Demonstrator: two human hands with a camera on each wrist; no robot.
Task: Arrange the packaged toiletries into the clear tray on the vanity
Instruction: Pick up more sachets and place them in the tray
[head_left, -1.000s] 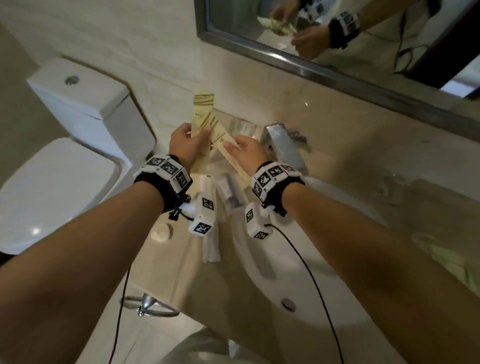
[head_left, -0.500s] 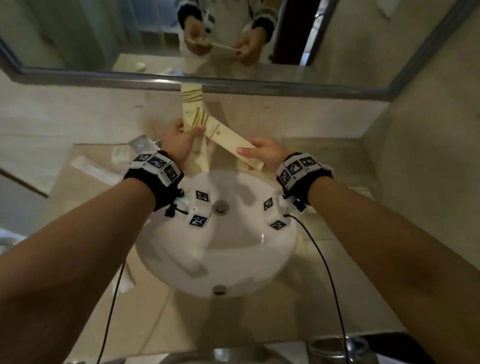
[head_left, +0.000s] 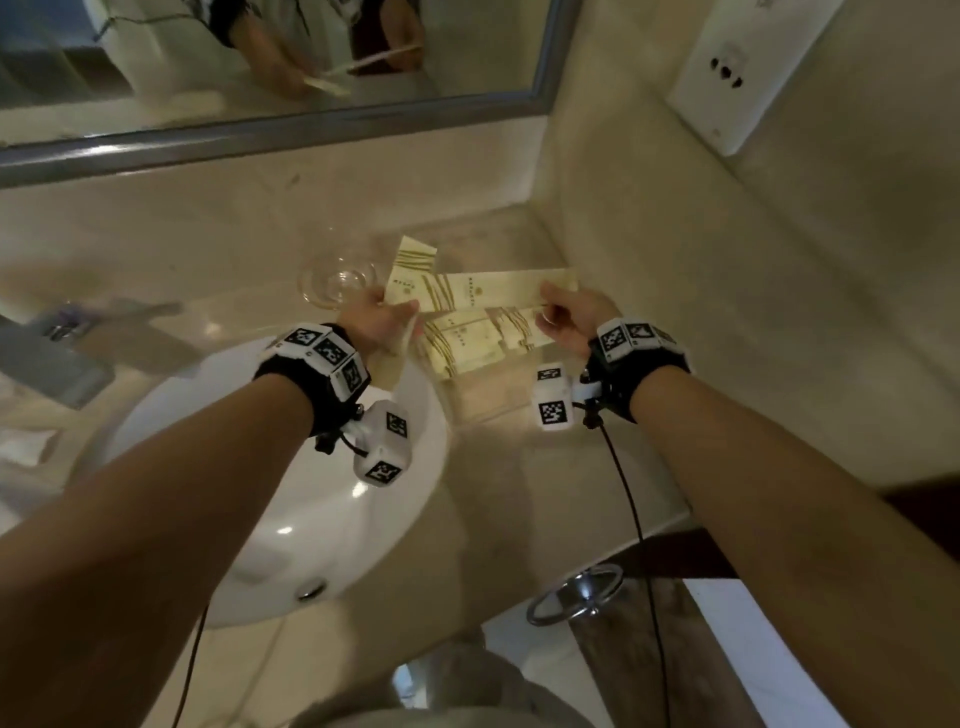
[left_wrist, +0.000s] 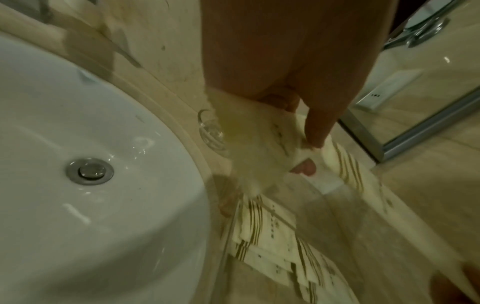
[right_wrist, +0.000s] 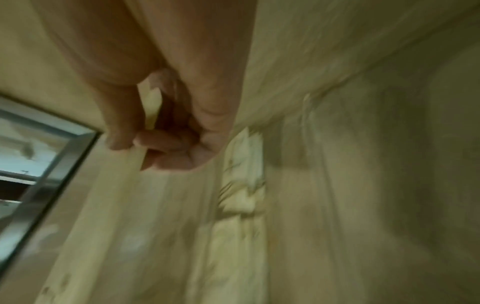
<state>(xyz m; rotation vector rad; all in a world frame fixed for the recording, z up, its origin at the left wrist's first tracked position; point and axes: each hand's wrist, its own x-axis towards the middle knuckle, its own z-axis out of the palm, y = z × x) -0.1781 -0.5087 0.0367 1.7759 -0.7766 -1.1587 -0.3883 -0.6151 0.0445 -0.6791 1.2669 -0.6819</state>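
Note:
Both hands hover over the clear tray in the vanity's right corner, which holds several cream packets with gold stripes. My left hand pinches a small bundle of cream packets between thumb and fingers. My right hand curls round the right end of a long cream packet that lies level above the tray. Its left end reaches my left hand's fingers. The right wrist view is blurred.
A round clear glass dish stands just left of the tray. The white basin and faucet lie to the left. The mirror frame runs behind, the side wall with a socket plate right, a towel ring below.
The head view swung right, from the toilet side across the basin to the vanity's right corner. Both hands carried the packets rightward and now hold them low over the tray.

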